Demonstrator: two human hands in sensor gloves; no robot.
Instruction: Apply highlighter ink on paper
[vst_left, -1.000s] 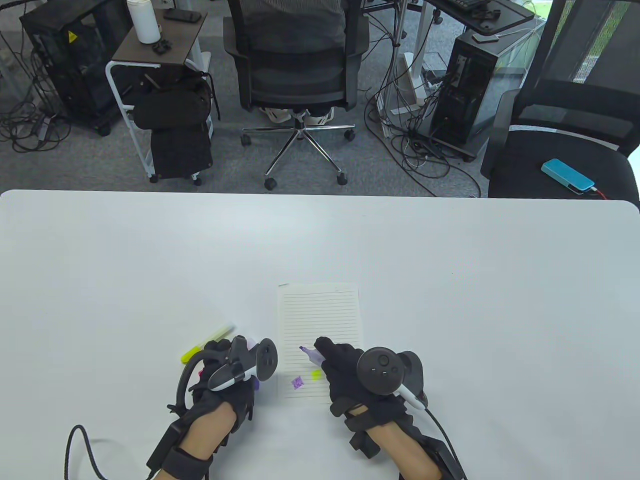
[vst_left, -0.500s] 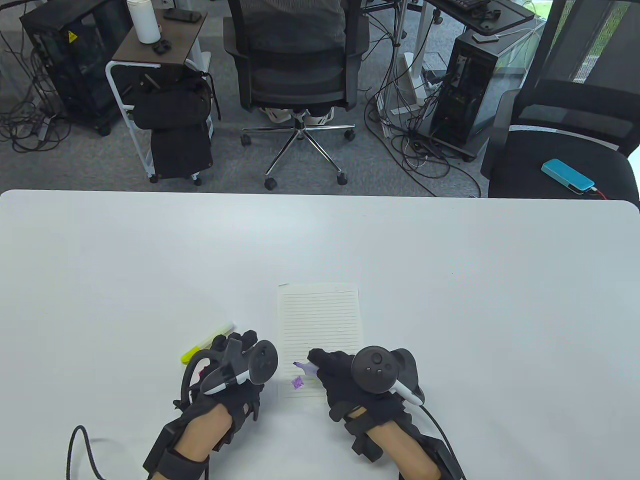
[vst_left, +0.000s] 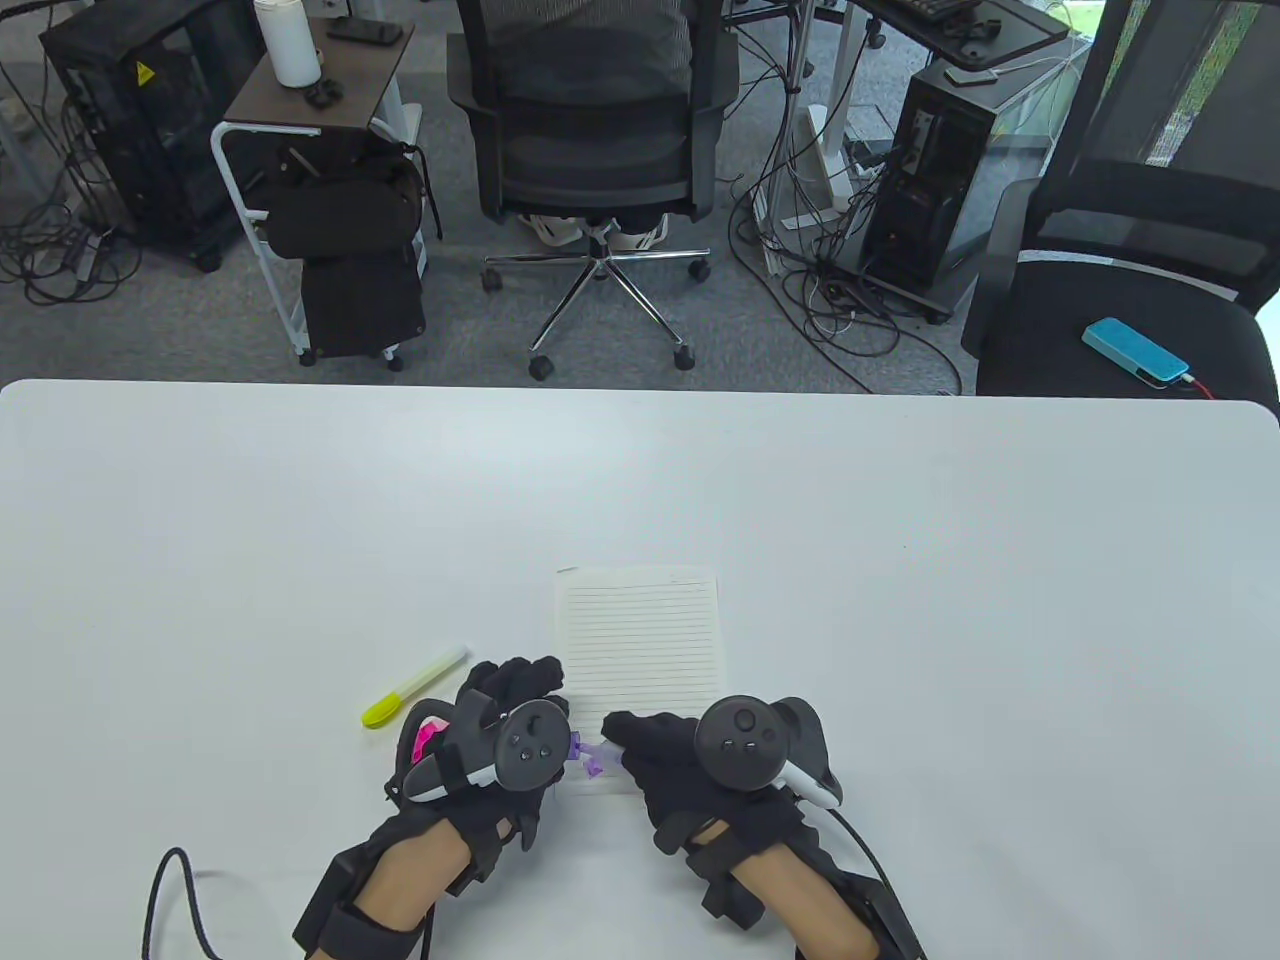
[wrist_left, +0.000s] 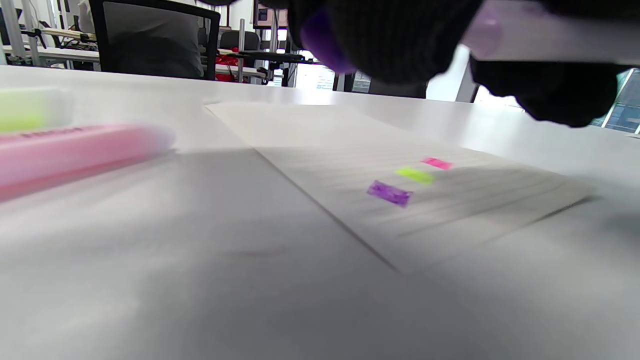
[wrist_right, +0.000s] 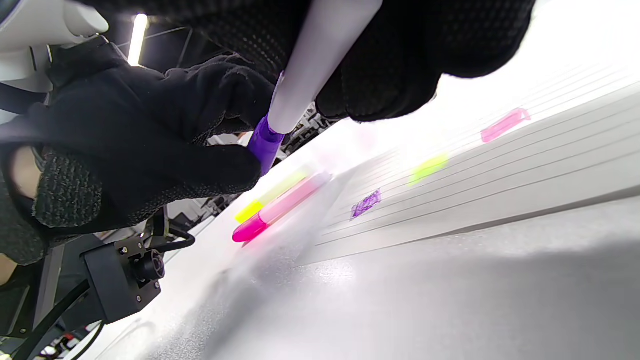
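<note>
Purple highlighter (vst_left: 597, 752) sits between both hands, held above the near-left corner of the lined paper (vst_left: 640, 640), close to the front edge of the white bench (vst_left: 900, 560). Its long axis runs roughly left-right in the table view, purple end toward the left hand (vst_left: 505, 740), pale barrel toward the right hand (vst_left: 680, 755). In the right wrist view the barrel (wrist_right: 320, 55) comes down from the right hand's fingers (wrist_right: 400, 75) and the purple end (wrist_right: 264, 142) goes into the left hand's fingertips (wrist_right: 200, 170). So right hand grips the barrel, left hand pinches the purple end; can't tell if that end is a cap or the tip section.

Paper lies flat w/ long axis running away from the person, ruled lines across it. Three small ink marks near its near end: purple (wrist_left: 389, 193), yellow-green (wrist_left: 415, 175), pink (wrist_left: 437, 163), in a short diagonal row.

Yellow highlighter (vst_left: 415, 686) lies on the bench left of the paper, coloured end toward near-left, pale end toward far-right. Pink highlighter (wrist_right: 280, 207) lies just beside it, roughly parallel; in the table view only a bit of pink (vst_left: 424, 740) shows by the left hand's tracker.

Writing: dark print on the pink barrel in the left wrist view, too blurred to read. No brand legible elsewhere.
</note>
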